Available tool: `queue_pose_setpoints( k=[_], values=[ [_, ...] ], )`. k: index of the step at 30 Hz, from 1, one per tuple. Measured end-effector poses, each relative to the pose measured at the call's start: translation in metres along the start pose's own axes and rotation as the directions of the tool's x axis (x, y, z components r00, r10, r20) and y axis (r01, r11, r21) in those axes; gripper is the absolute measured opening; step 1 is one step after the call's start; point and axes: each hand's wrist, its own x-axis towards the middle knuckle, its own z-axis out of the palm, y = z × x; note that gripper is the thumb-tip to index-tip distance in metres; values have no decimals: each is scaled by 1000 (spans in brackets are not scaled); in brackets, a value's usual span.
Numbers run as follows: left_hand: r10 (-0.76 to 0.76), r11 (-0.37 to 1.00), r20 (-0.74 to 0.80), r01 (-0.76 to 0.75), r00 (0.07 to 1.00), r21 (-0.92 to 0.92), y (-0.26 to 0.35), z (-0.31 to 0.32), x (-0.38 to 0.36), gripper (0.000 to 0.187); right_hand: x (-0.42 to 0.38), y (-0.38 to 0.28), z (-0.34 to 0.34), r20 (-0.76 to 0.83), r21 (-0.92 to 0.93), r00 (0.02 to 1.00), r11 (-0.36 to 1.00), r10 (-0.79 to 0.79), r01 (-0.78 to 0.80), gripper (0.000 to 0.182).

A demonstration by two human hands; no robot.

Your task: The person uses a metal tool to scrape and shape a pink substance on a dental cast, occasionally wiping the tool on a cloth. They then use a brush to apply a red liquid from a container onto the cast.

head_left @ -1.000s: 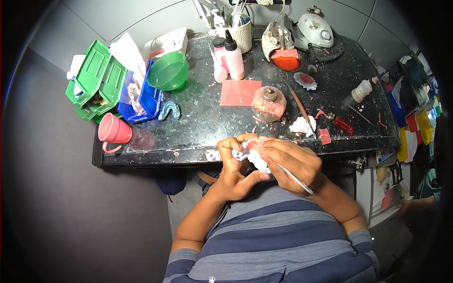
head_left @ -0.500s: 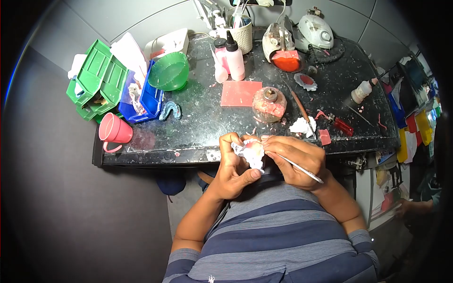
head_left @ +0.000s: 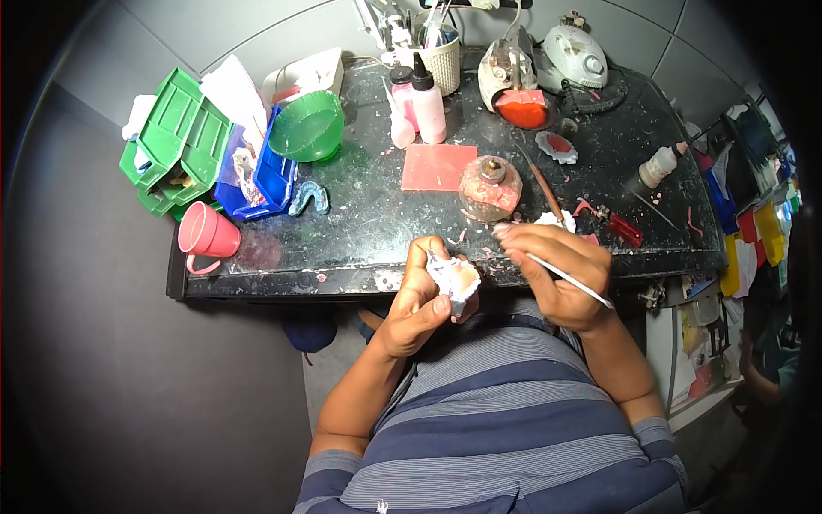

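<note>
My left hand [head_left: 417, 307] is closed around a white cast [head_left: 455, 280] with a pinkish patch on its face, held in front of the table's front edge. To the right, my right hand [head_left: 561, 278] grips a thin white-handled tool [head_left: 572, 282] like a pen, apart from the cast. The tool's tip is hidden at the fingertips. Beyond my hands on the dark table [head_left: 368, 227] are a glass burner [head_left: 490, 189] with pink material on it and a flat pink sheet [head_left: 438, 167].
A pink mug [head_left: 208, 233], blue bin [head_left: 272, 184], green bowl [head_left: 306, 128] and blue arch-shaped piece [head_left: 309, 199] are at the left. A brown-handled tool [head_left: 545, 190], red-handled tool [head_left: 625, 230] and small bottle [head_left: 658, 167] lie rightward. Another person's arm [head_left: 759, 377] shows far right.
My right hand has moved right, away from the cast, with the tool in it. The cast has turned slightly in my left hand. The other person's arm has shifted.
</note>
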Motion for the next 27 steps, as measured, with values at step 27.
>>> queue_pose_setpoints(
  k=[27],
  values=[
    [-90, 996, -81, 91, 993, 9, 9, 6, -2, 73, -8, 4, 4, -15, 119, 995, 988, 97, -95, 10]
  ],
)
